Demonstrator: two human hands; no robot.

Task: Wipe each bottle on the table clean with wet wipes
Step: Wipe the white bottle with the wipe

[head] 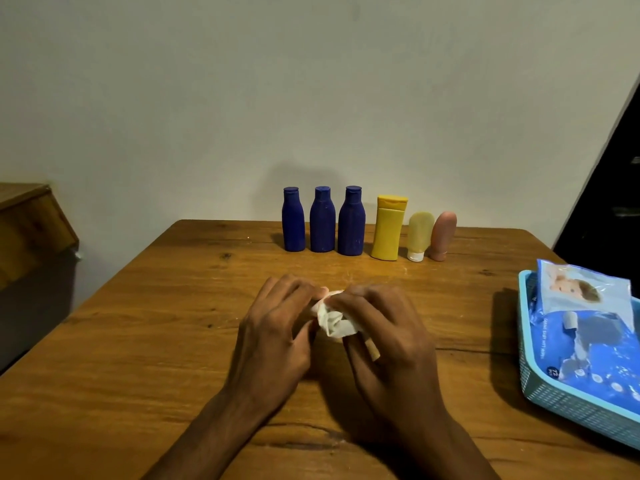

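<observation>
Meeting at the lower middle of the frame, both hands work over a crumpled white wipe (333, 320) just above the tabletop (156, 323). The left hand (277, 327) comes in from the lower left with its back to the camera, fingers curled forward and its grip pinching the wipe's left edge. The right hand (388, 334) comes in from the lower right, also back up, fingers bent over the wipe and its grip closed round it; a small tan object (372, 349) pokes out under its fingers, and what it is cannot be told. Both forearms are bare and run off the bottom edge.

Six bottles stand in a row at the far edge of the tabletop, right of centre, near the wall. From the left come a blue bottle (293, 220), a second blue bottle (322, 220) and a third blue bottle (351, 220), all upright with caps up. Next is a yellow bottle (388, 228) with a flip cap on top, then a pale tube (419, 235) standing on its white cap, then a pink tube (442, 235) standing beside it.

At the right edge of the frame a light blue tray (554, 403) rests on the tabletop, and in it lies a blue wipes pack (588, 327).

The tabletop is brown wood with knots and grain lines. Behind it is a plain pale wall (311, 81). A wooden cabinet (31, 223) shows at the left edge, and a dark panel (609, 188) fills the upper right.
</observation>
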